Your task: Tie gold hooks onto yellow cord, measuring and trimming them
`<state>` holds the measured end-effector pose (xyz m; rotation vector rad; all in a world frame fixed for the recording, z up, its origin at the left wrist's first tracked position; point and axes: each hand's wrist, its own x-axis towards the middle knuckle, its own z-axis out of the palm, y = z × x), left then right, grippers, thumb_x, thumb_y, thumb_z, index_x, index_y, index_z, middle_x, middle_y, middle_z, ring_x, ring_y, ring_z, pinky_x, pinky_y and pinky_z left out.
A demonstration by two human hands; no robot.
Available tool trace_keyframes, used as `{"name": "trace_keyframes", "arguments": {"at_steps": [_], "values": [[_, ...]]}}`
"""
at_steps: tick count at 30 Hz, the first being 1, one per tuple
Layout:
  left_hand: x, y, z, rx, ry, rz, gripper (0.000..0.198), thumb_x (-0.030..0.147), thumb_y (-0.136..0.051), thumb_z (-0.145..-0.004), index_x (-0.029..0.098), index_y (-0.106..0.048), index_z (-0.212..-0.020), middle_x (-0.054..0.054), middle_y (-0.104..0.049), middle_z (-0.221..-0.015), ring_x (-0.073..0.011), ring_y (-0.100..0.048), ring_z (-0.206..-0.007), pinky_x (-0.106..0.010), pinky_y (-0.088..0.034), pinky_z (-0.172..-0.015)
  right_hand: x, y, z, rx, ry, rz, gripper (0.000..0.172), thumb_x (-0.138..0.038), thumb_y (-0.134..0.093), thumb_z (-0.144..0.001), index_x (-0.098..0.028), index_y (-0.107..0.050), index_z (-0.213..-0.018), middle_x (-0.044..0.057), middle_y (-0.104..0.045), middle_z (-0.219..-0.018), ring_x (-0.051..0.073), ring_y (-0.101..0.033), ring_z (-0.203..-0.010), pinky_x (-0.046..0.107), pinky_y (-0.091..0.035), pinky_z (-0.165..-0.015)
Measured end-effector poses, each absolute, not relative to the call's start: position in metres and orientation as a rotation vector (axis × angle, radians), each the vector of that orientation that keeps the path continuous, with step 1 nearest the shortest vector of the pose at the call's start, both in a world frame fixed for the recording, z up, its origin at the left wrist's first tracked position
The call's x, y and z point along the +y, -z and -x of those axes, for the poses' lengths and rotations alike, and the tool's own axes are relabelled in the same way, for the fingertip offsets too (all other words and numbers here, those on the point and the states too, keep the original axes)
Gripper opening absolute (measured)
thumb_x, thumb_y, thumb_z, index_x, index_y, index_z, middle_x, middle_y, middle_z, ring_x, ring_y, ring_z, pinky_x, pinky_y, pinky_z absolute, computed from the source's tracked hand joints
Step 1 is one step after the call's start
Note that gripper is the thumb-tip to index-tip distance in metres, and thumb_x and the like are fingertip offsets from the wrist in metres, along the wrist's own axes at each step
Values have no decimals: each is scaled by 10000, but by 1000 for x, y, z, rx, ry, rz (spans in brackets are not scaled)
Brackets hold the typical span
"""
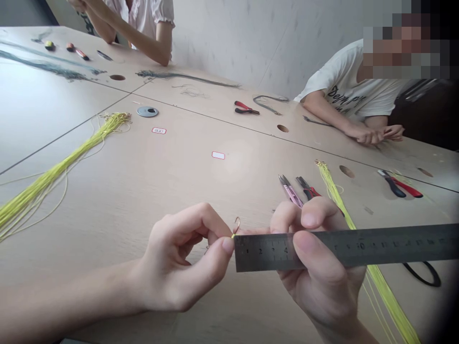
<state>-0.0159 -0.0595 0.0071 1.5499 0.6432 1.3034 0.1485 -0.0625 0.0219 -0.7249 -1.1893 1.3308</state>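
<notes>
My left hand is closed in a pinch on a small fish hook, whose bend stands up above the fingertips. A bit of yellow line shows at its base, right by the ruler's end. My right hand grips a steel ruler between thumb and fingers, its low-numbered end pointing left and touching or nearly touching my left fingertips. Behind the right hand lie pink thread snips and dark-jawed pliers. A bundle of yellow line passes under the ruler, partly hidden.
Another yellow bundle lies at left, near a grey disc. Red-and-black pliers, more red-handled pliers and dark line bundles lie farther off. Two people sit across the table, one with hands on it. The tabletop has round holes.
</notes>
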Motion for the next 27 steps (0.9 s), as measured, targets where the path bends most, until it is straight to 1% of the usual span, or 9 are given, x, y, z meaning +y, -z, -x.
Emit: {"name": "trace_keyframes", "arguments": {"at_steps": [5, 9, 16, 19, 27], "values": [[-60, -2, 15, 664, -1330, -1534, 180, 38, -485, -775, 186, -453, -679, 52, -456, -535, -77, -413, -463, -222, -348, -445, -62, -21, -148, -1195, -1340, 722, 74, -245, -561, -844, -295, -508, -831, -74, -549, -697, 83, -615, -512, 275, -580, -584], [-59, -2, 14, 683, -1363, -1532, 199, 29, -494, -759, 190, -437, -658, 56, -449, -525, -75, -406, -451, -219, -330, -435, -63, -20, -149, -1220, -1335, 713, 75, -241, -543, -854, -302, -501, -846, -73, -543, -712, 77, -589, -500, 271, -561, -561], [-59, -5, 14, 652, -1347, -1531, 196, 29, -494, -764, 194, -442, -673, 55, -433, -529, -77, -404, -449, -216, -321, -424, -62, -21, -155, -1262, -1300, 787, 72, -258, -536, -853, -310, -492, -831, -57, -535, -690, 113, -519, -542, 272, -450, -501], [-60, -5, 14, 652, -1340, -1530, 200, 23, -488, -761, 196, -437, -675, 57, -429, -525, -77, -395, -448, -216, -314, -421, -63, -20, -154, -1263, -1306, 788, 72, -257, -532, -854, -313, -491, -834, -55, -532, -685, 115, -498, -532, 272, -426, -493], [-59, -4, 15, 658, -1335, -1526, 205, 20, -491, -752, 195, -428, -665, 62, -422, -519, -69, -379, -443, -209, -302, -418, -63, -21, -153, -1260, -1327, 752, 78, -240, -530, -856, -305, -492, -836, -59, -531, -697, 97, -496, -534, 245, -416, -491]]}}
